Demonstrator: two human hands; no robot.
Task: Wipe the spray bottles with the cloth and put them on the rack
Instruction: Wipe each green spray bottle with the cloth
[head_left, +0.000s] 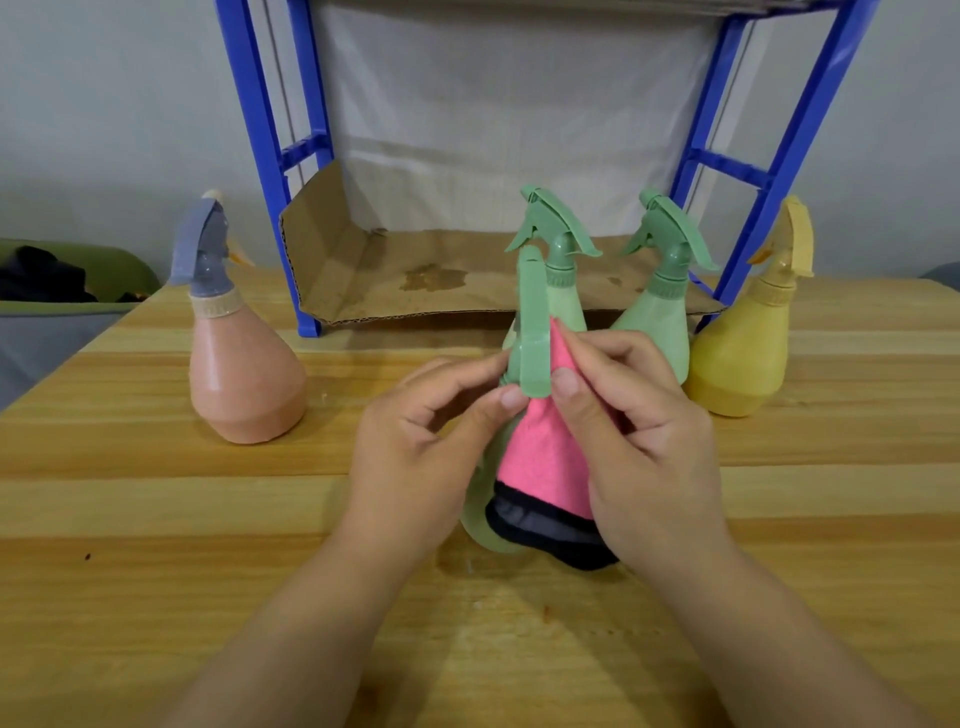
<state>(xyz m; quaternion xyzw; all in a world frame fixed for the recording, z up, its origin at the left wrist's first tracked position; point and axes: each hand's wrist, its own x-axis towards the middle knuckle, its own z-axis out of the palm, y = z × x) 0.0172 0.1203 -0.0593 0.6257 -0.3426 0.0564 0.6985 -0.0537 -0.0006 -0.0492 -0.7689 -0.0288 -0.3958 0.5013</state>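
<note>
A green spray bottle (531, 332) stands on the table in front of me, its trigger head pointing away. My left hand (415, 441) pinches the head from the left. My right hand (639, 436) pinches a pink cloth (540, 467) with a dark edge against the head's right side; the cloth hangs over the bottle's body. Two more green bottles (563, 291) (660, 312) stand behind, a yellow bottle (743, 353) at the right, and a pink bottle (244, 374) with a grey-blue head at the left.
A blue rack (306, 218) stands at the back of the wooden table (156, 519), its lowest shelf lined with stained cardboard (441, 275). A green-grey seat with dark fabric (57, 280) lies beyond the table's left edge.
</note>
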